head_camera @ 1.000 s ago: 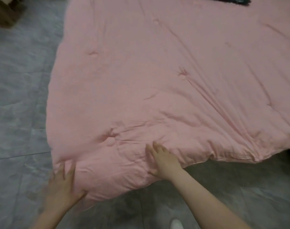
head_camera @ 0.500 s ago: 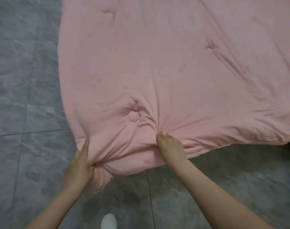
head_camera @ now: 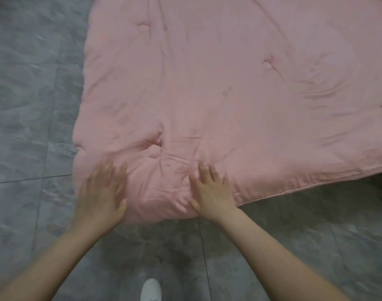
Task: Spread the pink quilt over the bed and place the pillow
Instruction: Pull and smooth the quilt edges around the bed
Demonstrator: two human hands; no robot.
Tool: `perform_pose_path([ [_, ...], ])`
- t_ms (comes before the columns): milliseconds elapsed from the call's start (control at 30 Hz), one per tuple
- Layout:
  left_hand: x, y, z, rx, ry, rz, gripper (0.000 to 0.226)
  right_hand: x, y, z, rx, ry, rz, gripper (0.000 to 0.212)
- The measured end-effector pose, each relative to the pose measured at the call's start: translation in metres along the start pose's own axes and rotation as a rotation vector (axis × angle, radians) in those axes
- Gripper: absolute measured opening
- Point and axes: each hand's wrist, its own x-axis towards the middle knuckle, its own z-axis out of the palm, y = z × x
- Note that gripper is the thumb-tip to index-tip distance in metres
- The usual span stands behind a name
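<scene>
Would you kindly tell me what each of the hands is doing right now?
Left hand: open, fingers spread over the corner of the pink quilt, blurred.
Right hand: open, flat on the quilt, holding nothing.

Under me is a floor of large grey tiles with a cloudy, marbled pattern. Thin dark grout lines cross it, one running sideways at my left and others running away from me. The light is dim and even, with a soft dull sheen on the tiles and a darker shadowed patch at my right. The toe of my white shoe stands on a tile at the bottom edge. At the far right edge sits something small and dark, too cut off to name.
</scene>
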Motion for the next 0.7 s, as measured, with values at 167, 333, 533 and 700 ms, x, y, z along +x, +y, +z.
perform_pose_path([
  [167, -0.016, 0.023, 0.017, 0.092, -0.332, 0.086, 0.086, -0.031, 0.013, 0.014, 0.008, -0.191, -0.039, 0.059],
  [333, -0.060, -0.003, -0.026, -0.102, -0.631, -0.230, 0.039, -0.037, -0.012, -0.033, 0.237, -0.193, 0.051, 0.033],
  [533, -0.015, -0.089, -0.147, -0.145, -0.382, -0.245, 0.057, -0.010, -0.067, -0.190, 0.513, 0.134, 0.048, 0.034],
  [700, 0.074, -0.123, -0.297, -0.282, -0.022, -0.269, 0.053, -0.002, -0.120, -0.337, 0.704, 0.362, -0.014, 0.033],
])
